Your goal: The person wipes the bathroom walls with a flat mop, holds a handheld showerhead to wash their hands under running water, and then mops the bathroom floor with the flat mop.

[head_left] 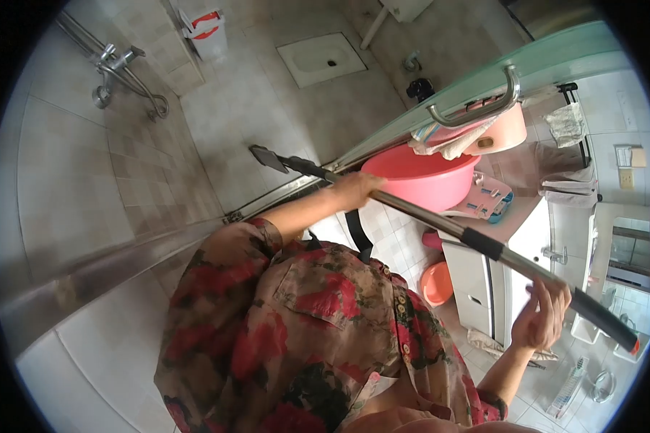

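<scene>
Pole [426, 219] slants across your front, both your hands on it. Your left hand [357, 191] is closed around the shaft, toward the flat dark head [269, 159]. Your right hand [542, 316] is far up near the black grip [607, 322], fingers against the tube; can't tell how tightly they close. Wide spacing probably steadies the long shaft: left close to the head for control, right balancing the far end. Head is out past the door track [271, 197], on the side with the floor pan [310, 61]; can't tell if it touches the floor. The slant likely suits the tight space: glass door [556, 54] on one side, cabinet [469, 285] to your right. Pink tub [430, 184] sits just beyond the shaft, partly crossed by it in view; contact unclear. Orange bowl [436, 283] is low beside the cabinet, probably parked out of the way.
</scene>
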### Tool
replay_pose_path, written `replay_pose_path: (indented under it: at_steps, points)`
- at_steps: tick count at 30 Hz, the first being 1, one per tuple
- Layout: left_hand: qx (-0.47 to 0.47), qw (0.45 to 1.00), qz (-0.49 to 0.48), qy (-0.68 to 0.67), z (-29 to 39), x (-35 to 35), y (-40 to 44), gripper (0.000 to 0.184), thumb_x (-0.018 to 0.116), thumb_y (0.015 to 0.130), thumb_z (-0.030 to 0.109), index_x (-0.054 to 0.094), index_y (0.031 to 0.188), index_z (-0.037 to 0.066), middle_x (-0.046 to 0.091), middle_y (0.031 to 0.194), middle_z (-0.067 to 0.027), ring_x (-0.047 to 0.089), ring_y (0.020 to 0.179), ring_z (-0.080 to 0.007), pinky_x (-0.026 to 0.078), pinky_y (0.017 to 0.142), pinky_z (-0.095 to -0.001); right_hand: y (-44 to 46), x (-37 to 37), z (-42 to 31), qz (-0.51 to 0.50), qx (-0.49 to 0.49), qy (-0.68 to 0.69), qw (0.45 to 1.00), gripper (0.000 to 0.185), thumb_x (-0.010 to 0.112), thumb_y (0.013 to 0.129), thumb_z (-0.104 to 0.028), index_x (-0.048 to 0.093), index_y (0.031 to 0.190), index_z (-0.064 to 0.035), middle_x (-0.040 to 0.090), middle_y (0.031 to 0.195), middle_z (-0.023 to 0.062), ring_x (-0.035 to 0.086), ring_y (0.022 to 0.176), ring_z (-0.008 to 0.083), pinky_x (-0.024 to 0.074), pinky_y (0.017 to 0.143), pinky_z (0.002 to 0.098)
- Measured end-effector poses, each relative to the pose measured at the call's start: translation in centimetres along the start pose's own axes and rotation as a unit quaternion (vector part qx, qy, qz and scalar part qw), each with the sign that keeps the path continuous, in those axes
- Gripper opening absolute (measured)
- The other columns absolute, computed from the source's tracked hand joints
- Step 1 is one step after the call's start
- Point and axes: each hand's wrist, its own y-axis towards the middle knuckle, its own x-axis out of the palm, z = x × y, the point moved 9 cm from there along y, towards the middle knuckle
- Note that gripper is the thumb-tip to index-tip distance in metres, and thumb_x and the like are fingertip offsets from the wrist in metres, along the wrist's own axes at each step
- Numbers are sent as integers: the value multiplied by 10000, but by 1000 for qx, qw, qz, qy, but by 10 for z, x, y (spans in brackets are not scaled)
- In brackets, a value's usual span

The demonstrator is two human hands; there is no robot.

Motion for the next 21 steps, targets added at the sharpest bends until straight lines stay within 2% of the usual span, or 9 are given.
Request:
replay_pose_path:
  at_steps: [3, 5, 8, 10, 14, 16, 18, 20, 21]
  points:
    - [-16, 996, -88, 11, 26, 19, 17, 362, 567, 766, 44, 536, 1123, 93, 631, 946, -157, 594, 911, -358, 475, 757, -446, -32, -31, 19, 100, 44, 171, 979, 218, 465, 903, -130, 585, 857, 46, 557, 586, 107, 558, 589, 241, 464, 703, 438]
    - [-11, 998, -58, 3, 54, 12, 30, 349, 560, 780, 56, 536, 1125, 102, 632, 941, -157, 597, 904, -358, 477, 758, -445, -58, -40, 43, 160, 102, 310, 932, 357, 459, 927, -251, 580, 908, 84, 545, 560, 90, 545, 588, 187, 469, 667, 368]
    - [32, 999, 12, 6, 97, -6, 43, 335, 549, 818, 98, 530, 1151, 134, 632, 929, -162, 609, 885, -349, 488, 742, -437, -83, -17, 71, 68, 206, 203, 955, 433, 492, 920, -312, 572, 1032, 98, 573, 601, 80, 563, 626, 170, 471, 672, 321]
    - [116, 989, -21, -94, 132, 5, 52, 349, 566, 813, 107, 537, 1160, 141, 632, 916, -167, 618, 876, -338, 499, 730, -424, -101, 21, 87, -4, 322, 371, 871, 800, 608, 819, -511, 371, 1326, 60, 616, 997, 160, 607, 868, 212, 463, 809, 364]
    - [172, 964, -132, -155, 188, 66, 57, 311, 560, 789, 59, 563, 1099, 86, 612, 785, -141, 612, 698, -279, 476, 643, -368, -91, 39, 77, 53, 227, 467, 853, 1052, 643, 736, -610, 148, 1427, 11, 438, 1290, 231, 471, 1176, 318, 390, 955, 430]
    - [155, 958, -195, -140, 226, 83, 53, 396, 583, 789, 85, 505, 1177, 108, 514, 656, -107, 572, 614, -243, 449, 595, -382, -78, 40, 74, 73, 192, 553, 807, 971, 665, 762, -511, 182, 1410, 27, 478, 1234, 247, 493, 1151, 323, 371, 974, 455]
    - [178, 950, -197, -163, 236, 121, 57, 483, 599, 786, 108, 455, 1246, 138, 502, 629, -98, 567, 595, -248, 445, 586, -385, -80, 61, 80, 48, 161, 641, 749, 768, 641, 803, -424, 346, 1322, 58, 598, 1005, 222, 604, 938, 299, 470, 845, 414]
    - [153, 960, -184, -144, 228, 139, 67, 641, 621, 787, 196, 333, 1357, 134, 585, 969, -160, 602, 858, -304, 473, 766, -420, -87, 88, 83, -41, 195, 702, 684, 496, 596, 858, -294, 492, 1172, 75, 606, 695, 141, 604, 622, 225, 501, 598, 313]
    - [142, 974, -168, -60, 224, 134, 74, 674, 625, 789, 213, 302, 1376, 134, 559, 1074, -170, 585, 942, -318, 463, 824, -423, -87, 99, 92, -3, 241, 680, 693, 410, 579, 872, -245, 524, 1117, 79, 571, 619, 109, 555, 534, 189, 456, 515, 278]
